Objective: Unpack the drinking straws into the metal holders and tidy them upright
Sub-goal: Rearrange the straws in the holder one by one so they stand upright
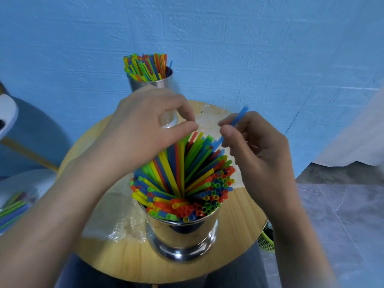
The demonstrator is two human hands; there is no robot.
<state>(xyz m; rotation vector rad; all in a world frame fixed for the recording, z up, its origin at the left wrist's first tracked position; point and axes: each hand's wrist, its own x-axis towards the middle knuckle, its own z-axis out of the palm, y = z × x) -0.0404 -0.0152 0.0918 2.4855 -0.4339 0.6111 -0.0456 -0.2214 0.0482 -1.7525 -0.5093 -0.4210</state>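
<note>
A shiny metal holder (182, 235) stands near the front of the round wooden table (239, 217), packed with coloured straws (187, 183) that lean in all directions. My right hand (259, 154) pinches a single blue straw (241, 116) above the holder's right side. My left hand (141, 129) hovers over the leaning straws with thumb and forefinger curled towards each other; whether they grip a straw is unclear. A second metal holder (160, 82) full of upright straws stands at the table's far edge, partly hidden behind my left hand.
Crumpled clear plastic wrapping (116, 227) lies on the table left of the near holder. A bag of more straws (12, 208) rests at the far left. A green basket (266, 242) sits under the table's right edge. A blue wall rises close behind.
</note>
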